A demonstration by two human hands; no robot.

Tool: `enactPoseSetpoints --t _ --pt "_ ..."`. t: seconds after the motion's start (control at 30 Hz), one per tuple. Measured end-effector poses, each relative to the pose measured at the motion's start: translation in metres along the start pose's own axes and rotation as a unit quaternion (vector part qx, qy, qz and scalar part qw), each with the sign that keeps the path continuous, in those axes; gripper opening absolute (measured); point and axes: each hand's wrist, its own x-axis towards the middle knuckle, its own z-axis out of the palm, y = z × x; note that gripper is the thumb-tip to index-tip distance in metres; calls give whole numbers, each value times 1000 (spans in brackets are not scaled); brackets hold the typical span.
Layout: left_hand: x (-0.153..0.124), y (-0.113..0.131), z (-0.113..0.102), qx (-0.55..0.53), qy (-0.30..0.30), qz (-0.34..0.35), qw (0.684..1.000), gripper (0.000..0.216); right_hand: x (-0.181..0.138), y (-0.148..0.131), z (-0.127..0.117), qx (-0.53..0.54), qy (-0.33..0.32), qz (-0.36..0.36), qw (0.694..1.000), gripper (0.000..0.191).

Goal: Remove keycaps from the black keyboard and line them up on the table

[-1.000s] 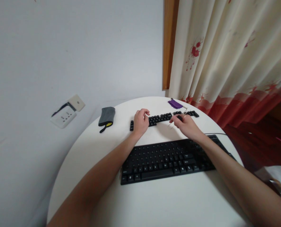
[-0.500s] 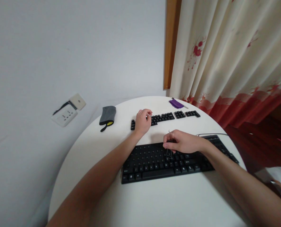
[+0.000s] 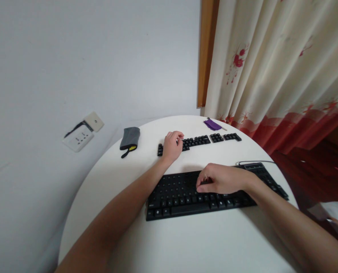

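A black keyboard (image 3: pixel 183 209) lies across the white table, many of its upper keys stripped of their caps while the bottom rows keep theirs. Over its middle, my right hand (image 3: pixel 218 179) is closed with the fingertips down at the keys. A wire keycap puller (image 3: pixel 206 176) is in its fingers, mostly hidden by them. Beyond the keyboard, my left hand (image 3: pixel 172 146) has its fingers curled among rows of loose black keycaps (image 3: pixel 197 141). Something thin and pale shows at its fingertips, too small to make out.
A grey pouch (image 3: pixel 130 138) with a black loop lies at the table's left side. A purple cloth-like item (image 3: pixel 212 124) with a pale stick lies at the back right. The keyboard's cable (image 3: pixel 260 162) runs off to the right. Wall and curtain (image 3: pixel 242 87) border the table (image 3: pixel 186 242).
My right hand has come down and slightly toward me onto the keys. The puller's wire loop, visible below the fingers before, is now hidden. My left hand has stayed in place.
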Motion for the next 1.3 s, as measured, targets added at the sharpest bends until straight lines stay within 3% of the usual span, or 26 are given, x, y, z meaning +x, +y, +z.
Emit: enactPoseSetpoints --t 0.17,0.4,0.53,0.73,0.87,1.0,1.13,1.23,1.3 --pt "0 -2 1 2 2 9 1000 24 5 15 0 94 -40 1 995 33" --pt "0 2 -1 4 -8 9 1000 25 17 30 3 140 -27 30 989 46" --pt "0 3 -1 3 -7 11 1000 24 23 33 8 146 14 55 988 50" --pt "0 4 -2 3 -15 17 1000 23 22 34 6 161 27 39 986 51" --pt "-1 6 -3 5 -29 20 999 22 21 35 -4 195 128 34 972 55" --pt "-1 7 -2 0 -49 34 998 23 23 41 -14 247 263 78 929 56" --pt "2 11 -5 -25 -83 38 995 23 25 46 -18 261 325 110 902 59" --pt "10 21 -12 -126 -179 2 976 20 26 48 -18 274 356 123 885 60" --pt "14 30 -17 -228 -269 -47 935 18 27 49 -18 282 372 126 875 60"
